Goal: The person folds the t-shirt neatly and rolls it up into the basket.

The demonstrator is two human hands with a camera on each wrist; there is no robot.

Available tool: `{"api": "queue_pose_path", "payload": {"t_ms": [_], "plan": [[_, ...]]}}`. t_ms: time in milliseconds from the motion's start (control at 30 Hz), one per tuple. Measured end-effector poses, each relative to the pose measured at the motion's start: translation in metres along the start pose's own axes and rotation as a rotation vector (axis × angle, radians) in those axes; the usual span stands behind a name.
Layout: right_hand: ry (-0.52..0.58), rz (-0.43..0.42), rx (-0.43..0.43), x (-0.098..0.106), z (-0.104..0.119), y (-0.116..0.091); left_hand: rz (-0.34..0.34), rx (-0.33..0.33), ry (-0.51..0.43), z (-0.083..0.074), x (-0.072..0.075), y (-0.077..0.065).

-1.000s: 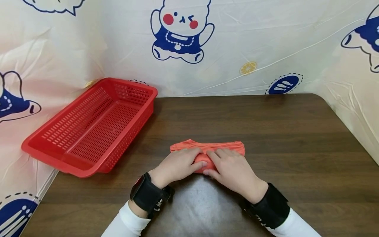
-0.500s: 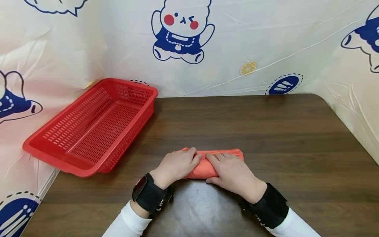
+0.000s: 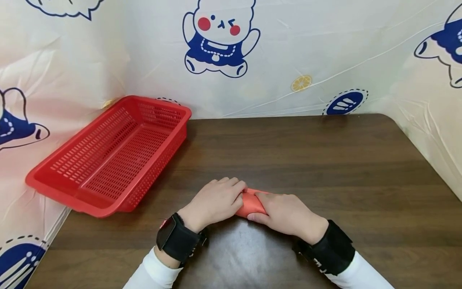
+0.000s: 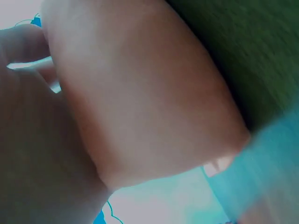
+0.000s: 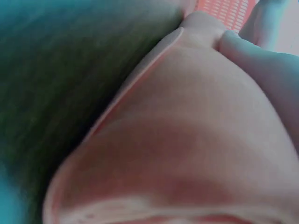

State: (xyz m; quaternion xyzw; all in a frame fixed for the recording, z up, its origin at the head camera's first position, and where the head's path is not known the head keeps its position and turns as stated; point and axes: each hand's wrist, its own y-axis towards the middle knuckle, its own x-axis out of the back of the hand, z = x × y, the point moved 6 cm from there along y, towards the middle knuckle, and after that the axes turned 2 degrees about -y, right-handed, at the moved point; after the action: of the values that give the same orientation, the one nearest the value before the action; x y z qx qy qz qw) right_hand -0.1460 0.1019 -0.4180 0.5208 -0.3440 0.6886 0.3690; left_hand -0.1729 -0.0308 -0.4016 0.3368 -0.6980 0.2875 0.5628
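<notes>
A coral-coloured cloth [image 3: 251,204], rolled into a thick bundle, lies on the table between both hands in the head view. My left hand [image 3: 218,200] grips its left end, fingers bent over the far side. Around the right end curls my right hand [image 3: 286,212], its thumb along the near side. Most of the roll is hidden under the hands in the head view. Close up, the smooth side of the cloth [image 4: 149,93] fills the left wrist view. In the right wrist view the cloth [image 5: 173,135] shows a loose layered edge along one side.
A red slotted plastic basket [image 3: 126,160] stands at the left of the brown wooden table [image 3: 361,172]. Behind and beside the table hangs a pale sheet [image 3: 281,48] with cartoon prints.
The flat far part of the cloth has been rolled in toward the person, leaving a compact bundle. Both hands have closed further round its ends.
</notes>
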Motion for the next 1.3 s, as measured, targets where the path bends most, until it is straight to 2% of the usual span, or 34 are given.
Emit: {"api": "queue_pose_path", "payload": {"t_ms": [200, 367, 567, 800, 933, 1167, 1300], "plan": [[-0.053, -0.045, 0.019, 0.005, -0.002, -0.001, 0.060, -0.068, -0.030, -0.001, 0.001, -0.002], [-0.115, -0.134, 0.047, 0.010, -0.003, -0.004, 0.058, -0.102, -0.034, -0.002, 0.002, -0.001], [-0.090, -0.194, 0.054, 0.014, -0.004, -0.003, 0.063, -0.110, -0.067, 0.001, 0.004, -0.001], [-0.128, -0.197, 0.059, 0.019, -0.007, -0.003, 0.098, -0.047, -0.134, 0.007, -0.003, 0.002], [-0.153, -0.185, 0.072, 0.019, -0.006, -0.003, 0.101, -0.018, -0.133, 0.009, -0.008, 0.003], [-0.204, -0.172, 0.123, 0.017, -0.003, -0.004, 0.078, 0.092, -0.146, 0.015, -0.012, 0.004], [-0.216, -0.186, 0.154, 0.016, -0.002, -0.004, 0.099, 0.151, -0.153, 0.017, -0.017, 0.005]]}}
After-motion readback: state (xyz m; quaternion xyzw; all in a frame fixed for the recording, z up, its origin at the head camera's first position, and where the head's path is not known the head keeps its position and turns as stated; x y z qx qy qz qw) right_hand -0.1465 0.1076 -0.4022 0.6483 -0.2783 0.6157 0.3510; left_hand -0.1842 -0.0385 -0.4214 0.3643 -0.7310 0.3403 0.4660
